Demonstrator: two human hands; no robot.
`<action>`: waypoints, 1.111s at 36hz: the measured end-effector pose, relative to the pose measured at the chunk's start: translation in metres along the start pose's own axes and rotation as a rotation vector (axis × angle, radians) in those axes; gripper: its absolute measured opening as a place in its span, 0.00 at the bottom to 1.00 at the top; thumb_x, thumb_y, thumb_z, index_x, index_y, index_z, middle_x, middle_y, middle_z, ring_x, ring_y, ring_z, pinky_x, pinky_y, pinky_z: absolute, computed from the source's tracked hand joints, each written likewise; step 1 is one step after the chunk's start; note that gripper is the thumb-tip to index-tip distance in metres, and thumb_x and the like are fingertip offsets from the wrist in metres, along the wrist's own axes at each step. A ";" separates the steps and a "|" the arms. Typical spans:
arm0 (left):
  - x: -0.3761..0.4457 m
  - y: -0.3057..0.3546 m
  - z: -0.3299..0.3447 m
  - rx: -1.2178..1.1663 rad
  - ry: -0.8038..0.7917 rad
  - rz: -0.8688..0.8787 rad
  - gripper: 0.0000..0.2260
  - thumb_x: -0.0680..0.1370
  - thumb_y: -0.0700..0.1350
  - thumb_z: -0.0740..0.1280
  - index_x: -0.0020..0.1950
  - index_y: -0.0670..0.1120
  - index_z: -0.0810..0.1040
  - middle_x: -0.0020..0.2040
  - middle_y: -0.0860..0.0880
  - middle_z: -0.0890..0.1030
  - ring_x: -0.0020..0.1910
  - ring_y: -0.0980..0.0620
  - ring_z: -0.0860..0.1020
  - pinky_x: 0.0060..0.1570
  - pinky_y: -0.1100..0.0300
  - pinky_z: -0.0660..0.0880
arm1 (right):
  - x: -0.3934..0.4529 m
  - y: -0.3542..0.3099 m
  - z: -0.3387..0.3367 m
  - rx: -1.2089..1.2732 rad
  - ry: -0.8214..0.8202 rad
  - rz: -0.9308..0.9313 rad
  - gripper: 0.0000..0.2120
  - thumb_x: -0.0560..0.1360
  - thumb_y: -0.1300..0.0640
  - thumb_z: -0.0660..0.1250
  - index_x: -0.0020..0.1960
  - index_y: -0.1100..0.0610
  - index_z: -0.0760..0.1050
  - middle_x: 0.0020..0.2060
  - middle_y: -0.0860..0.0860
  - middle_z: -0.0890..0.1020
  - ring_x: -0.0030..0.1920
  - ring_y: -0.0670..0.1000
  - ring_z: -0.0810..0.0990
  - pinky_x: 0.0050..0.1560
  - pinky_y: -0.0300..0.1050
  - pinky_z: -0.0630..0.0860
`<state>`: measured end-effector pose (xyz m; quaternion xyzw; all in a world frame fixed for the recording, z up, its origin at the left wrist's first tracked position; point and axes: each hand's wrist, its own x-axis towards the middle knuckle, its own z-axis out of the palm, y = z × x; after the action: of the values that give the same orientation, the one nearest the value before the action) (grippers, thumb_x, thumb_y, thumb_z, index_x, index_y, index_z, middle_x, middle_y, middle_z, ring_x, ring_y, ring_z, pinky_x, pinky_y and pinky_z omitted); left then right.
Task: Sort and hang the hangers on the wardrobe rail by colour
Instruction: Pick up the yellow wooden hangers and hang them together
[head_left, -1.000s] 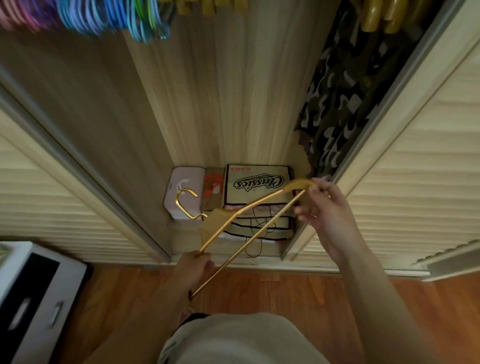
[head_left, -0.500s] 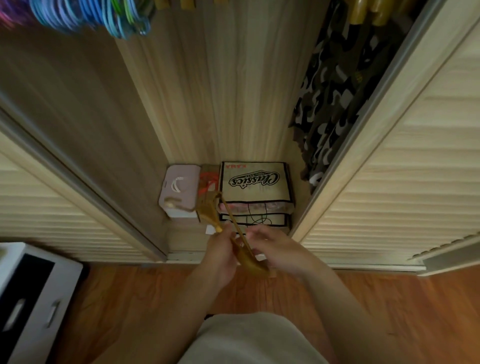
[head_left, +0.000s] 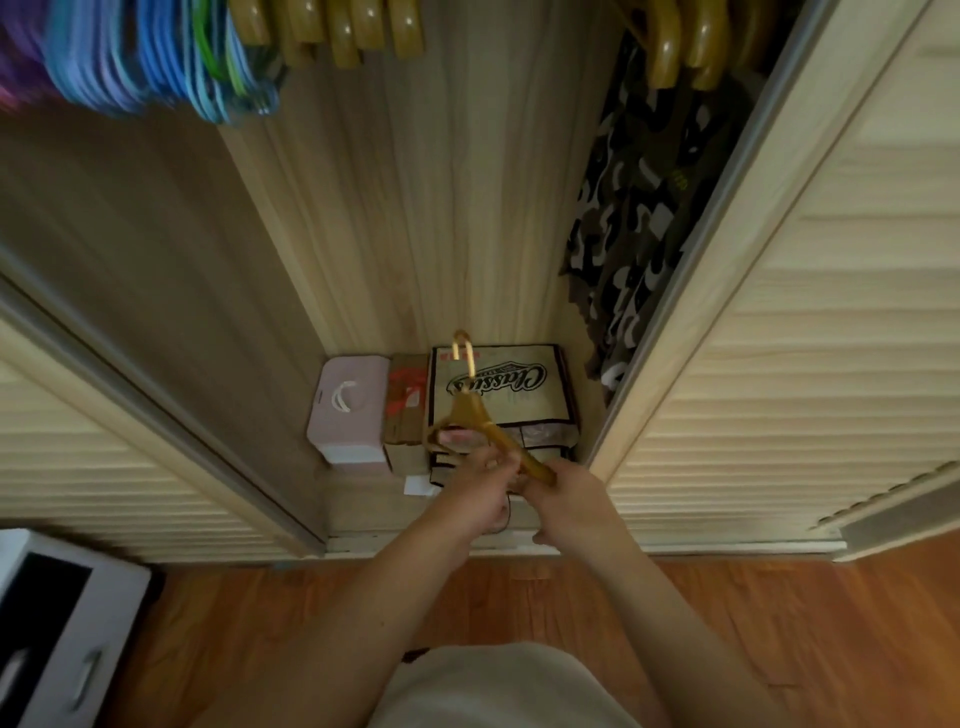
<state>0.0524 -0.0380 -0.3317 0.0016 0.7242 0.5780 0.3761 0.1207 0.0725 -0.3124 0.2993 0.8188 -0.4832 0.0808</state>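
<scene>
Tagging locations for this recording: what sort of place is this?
Most likely a bedroom, at an open built-in wardrobe: hung coloured hangers and golden hangers overhead, a camouflage garment hanging at right, louvred sliding doors, and wooden flooring.

Pale louvred wardrobe doors (head_left: 810, 322) stand open above a reddish wood floor (head_left: 753, 613); a white drawer unit (head_left: 67, 623) sits at left, dim light

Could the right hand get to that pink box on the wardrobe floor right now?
Probably not at once: the right hand grips the gold hanger together with the left hand. The pink box lies beyond and left of both, with nothing over it, so a freed hand likely could.
</scene>
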 end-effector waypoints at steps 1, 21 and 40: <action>-0.002 0.008 -0.005 0.074 0.074 0.079 0.06 0.85 0.49 0.62 0.56 0.58 0.79 0.59 0.52 0.82 0.59 0.52 0.80 0.64 0.49 0.78 | 0.001 -0.003 -0.005 0.009 0.036 0.006 0.07 0.78 0.52 0.66 0.44 0.53 0.77 0.37 0.55 0.82 0.38 0.57 0.84 0.43 0.61 0.83; -0.139 0.457 -0.193 1.128 1.126 1.306 0.32 0.75 0.41 0.65 0.80 0.42 0.62 0.75 0.38 0.67 0.72 0.37 0.68 0.72 0.46 0.66 | -0.016 -0.247 -0.126 0.288 0.485 -0.515 0.08 0.81 0.48 0.65 0.47 0.49 0.78 0.38 0.52 0.84 0.35 0.50 0.83 0.35 0.45 0.81; -0.117 0.472 -0.221 1.404 1.152 1.274 0.32 0.72 0.51 0.68 0.75 0.47 0.65 0.62 0.43 0.71 0.61 0.42 0.69 0.64 0.48 0.69 | 0.050 -0.360 -0.146 0.340 0.633 -0.550 0.11 0.82 0.49 0.64 0.41 0.44 0.69 0.41 0.50 0.81 0.41 0.50 0.81 0.50 0.58 0.83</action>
<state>-0.1886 -0.1169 0.1386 0.3175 0.8241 0.0414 -0.4673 -0.1011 0.0882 0.0103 0.2129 0.7611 -0.4991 -0.3555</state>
